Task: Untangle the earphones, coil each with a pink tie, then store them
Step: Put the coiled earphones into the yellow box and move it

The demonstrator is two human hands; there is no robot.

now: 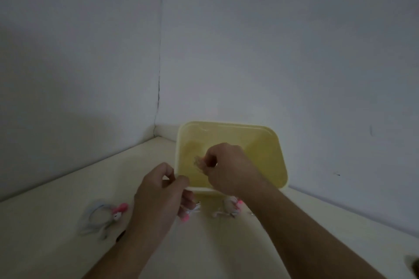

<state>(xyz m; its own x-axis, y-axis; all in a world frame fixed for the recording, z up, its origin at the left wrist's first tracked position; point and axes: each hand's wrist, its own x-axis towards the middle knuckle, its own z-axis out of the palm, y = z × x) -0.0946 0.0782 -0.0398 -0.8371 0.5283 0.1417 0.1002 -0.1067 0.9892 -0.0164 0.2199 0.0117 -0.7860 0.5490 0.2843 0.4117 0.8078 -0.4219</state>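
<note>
The yellow box (260, 140) stands on the pale desk (56, 244) in the corner, open side up. The right hand (226, 165) hangs over the box interior with its fingers (209, 161) curled and pinched round a small blurred bundle (199, 162), probably a coiled earphone (the blur hides its make-up). This bundle lies directly above the box floor, toward the near left part of the interior, so the coming move is judged to be a short drop or lowering straight down, with no sideways travel needed.

The left hand (163, 192) sits at the near left corner of the box rim, fingers curled. Its thumb and forefinger meet at the rim, and its lower fingers hold something white with a pink tie (185, 218) showing just below them. Whether the hand steadies the box or only holds this item cannot be told.

Two more earphone sets remain on the desk:

1. A grey-white coil (97, 219) with a pink tie lies to the left of the left hand, well apart from the box.
2. A white set (229, 208) with a pink tie lies just in front of the box, beneath the right forearm.

For the second set the right hand is the nearer; for the first, the left hand is the nearer. Storage is judged part done, with these sets not yet in the box.
</note>
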